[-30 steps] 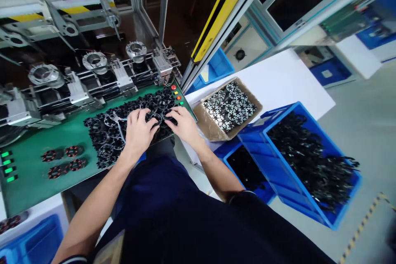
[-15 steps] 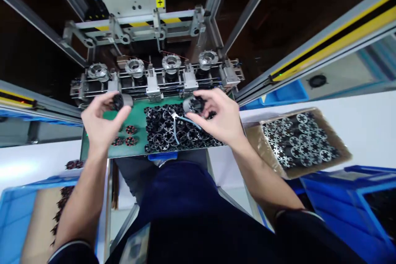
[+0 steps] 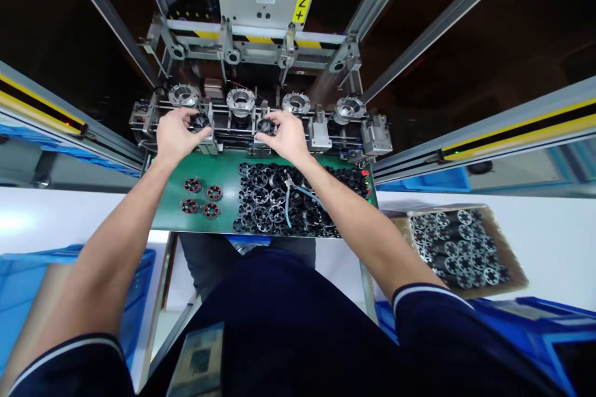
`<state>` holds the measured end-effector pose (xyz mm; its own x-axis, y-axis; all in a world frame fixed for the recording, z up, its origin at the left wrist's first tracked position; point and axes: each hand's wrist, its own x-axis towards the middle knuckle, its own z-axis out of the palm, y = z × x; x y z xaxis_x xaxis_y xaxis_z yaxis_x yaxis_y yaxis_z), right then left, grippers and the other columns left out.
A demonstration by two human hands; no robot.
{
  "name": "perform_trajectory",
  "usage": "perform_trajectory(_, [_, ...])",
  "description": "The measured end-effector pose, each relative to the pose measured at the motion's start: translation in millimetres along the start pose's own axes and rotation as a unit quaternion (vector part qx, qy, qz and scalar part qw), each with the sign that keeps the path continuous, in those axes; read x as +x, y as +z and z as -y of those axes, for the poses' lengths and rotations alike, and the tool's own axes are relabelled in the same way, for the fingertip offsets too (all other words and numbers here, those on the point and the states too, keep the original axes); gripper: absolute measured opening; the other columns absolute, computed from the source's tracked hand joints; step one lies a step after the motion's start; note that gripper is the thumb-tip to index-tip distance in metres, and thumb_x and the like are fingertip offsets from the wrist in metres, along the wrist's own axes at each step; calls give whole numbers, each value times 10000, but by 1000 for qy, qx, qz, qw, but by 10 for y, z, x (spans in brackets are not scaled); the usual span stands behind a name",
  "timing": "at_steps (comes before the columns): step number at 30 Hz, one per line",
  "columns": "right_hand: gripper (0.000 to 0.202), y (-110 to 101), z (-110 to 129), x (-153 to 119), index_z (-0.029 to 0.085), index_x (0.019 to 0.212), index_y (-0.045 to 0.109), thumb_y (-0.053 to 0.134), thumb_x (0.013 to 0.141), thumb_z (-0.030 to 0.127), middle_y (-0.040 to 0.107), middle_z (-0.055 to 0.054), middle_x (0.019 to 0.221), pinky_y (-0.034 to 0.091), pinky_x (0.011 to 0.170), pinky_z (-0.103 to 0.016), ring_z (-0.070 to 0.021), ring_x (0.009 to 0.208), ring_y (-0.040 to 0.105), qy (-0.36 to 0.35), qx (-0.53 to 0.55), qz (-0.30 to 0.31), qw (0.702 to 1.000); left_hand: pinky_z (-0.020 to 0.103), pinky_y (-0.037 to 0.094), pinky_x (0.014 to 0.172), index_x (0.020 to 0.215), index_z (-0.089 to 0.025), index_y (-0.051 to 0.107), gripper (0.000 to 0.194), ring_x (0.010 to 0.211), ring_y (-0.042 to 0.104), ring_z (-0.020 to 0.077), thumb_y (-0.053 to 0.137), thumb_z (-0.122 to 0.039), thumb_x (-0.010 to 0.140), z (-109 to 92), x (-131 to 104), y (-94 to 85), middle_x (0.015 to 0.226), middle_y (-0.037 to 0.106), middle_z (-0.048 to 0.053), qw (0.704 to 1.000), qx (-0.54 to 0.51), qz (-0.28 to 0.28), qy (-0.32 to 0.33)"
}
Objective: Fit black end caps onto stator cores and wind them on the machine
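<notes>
My left hand (image 3: 176, 136) is closed around a black stator core (image 3: 200, 121), thumb below and fingers above. It is at the machine's front, just below the leftmost metal ring fixture (image 3: 185, 95). Likewise, my right hand (image 3: 289, 141) grips a second black stator core (image 3: 267, 128), below and between the two middle ring fixtures. Behind that hand, on the green work surface (image 3: 226, 173), lies a packed block of black stator cores (image 3: 261, 198). Pliers with blue-grey handles (image 3: 287, 205) rest on top of them. Several stators with reddish windings (image 3: 212, 193) sit to the left.
Two more ring fixtures (image 3: 348, 109) stand to the right along the machine. Yellow-striped posts (image 3: 512, 127) flank the workspace. A cardboard box (image 3: 507, 254) of stator cores stands at right. Blue bins (image 3: 144, 298) are at both sides.
Both hands have moved forward from above the green surface to the machine's front, each still holding its stator core. The view has shifted, and the cores now face upward.
</notes>
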<state>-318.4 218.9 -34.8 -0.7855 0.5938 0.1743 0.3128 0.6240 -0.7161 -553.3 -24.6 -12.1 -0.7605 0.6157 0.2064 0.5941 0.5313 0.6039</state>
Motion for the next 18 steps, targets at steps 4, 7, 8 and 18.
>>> perform_trajectory(4, [622,-95,115,-119,270,1213,738,992,837,695,836,-96,1152,701,1122,-611,-356,1115,805,15,72,4,997,450,642,1059,1199,-190,820,664,1010,751,280,1080,-452,648,-119,-102,-3,982,762,47,984,-172,12,-45])
perform_trajectory(7, [684,-294,400,-456,332,1279,654,957,878,796,813,-32,1162,718,998,-484,-273,1046,815,43,308,29,950,429,698,1000,1303,-266,718,733,1078,844,291,1087,-516,721,-420,-423,-101,1157,830,61,902,-424,41,-72])
perform_trajectory(8, [686,-392,518,-605,358,1331,648,952,900,797,809,-20,1197,714,997,-469,-263,1067,820,52,388,44,919,430,712,994,1365,-297,697,750,1097,863,295,1085,-541,770,-546,-569,-160,1212,841,61,870,-483,62,-77])
perform_trajectory(18, [657,-1149,1150,-1529,301,958,587,1091,831,703,573,28,888,527,677,-312,-160,783,550,62,541,91,834,224,677,843,1004,-230,753,496,1006,830,178,1164,-470,862,-1405,-1477,-713,1089,857,37,757,-631,166,-43])
